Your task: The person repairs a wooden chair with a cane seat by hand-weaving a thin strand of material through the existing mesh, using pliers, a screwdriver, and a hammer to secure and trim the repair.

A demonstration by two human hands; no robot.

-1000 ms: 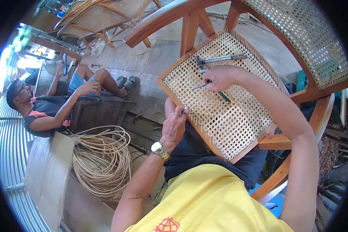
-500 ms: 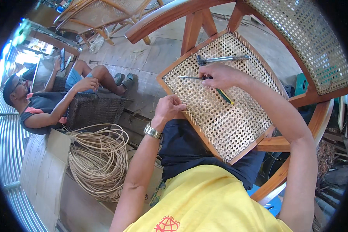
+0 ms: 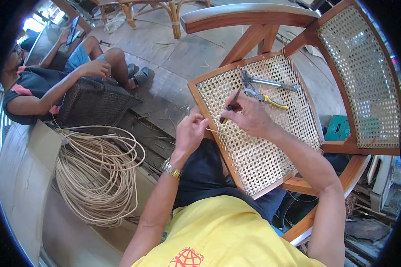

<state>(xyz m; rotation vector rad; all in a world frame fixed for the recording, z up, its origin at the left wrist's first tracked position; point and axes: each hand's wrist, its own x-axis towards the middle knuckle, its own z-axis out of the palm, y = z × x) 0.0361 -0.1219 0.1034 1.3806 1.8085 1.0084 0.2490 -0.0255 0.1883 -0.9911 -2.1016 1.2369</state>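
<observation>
A woven cane seat in a wooden frame tilts across my lap, with loose strand ends along its edges. My left hand is at the near-left edge, fingers pinched on a pale cane strand. My right hand, over the weave, is closed on a thin pointed tool with a dark and yellow handle, its tip toward the top of the picture. Pliers with yellow handles lie just beyond that hand, partly hidden, and a steel-handled hammer lies farther back on the cane.
A large coil of rattan lies by cardboard at left. A seated person holds a phone in a wicker chair. The chair's curved arm and cane back surround the seat. A green crate is behind.
My right hand has turned the tool from pointing left to pointing away from me, uncovering more of the pliers. My left fingers stay at the seat edge. The whole view has shifted.
</observation>
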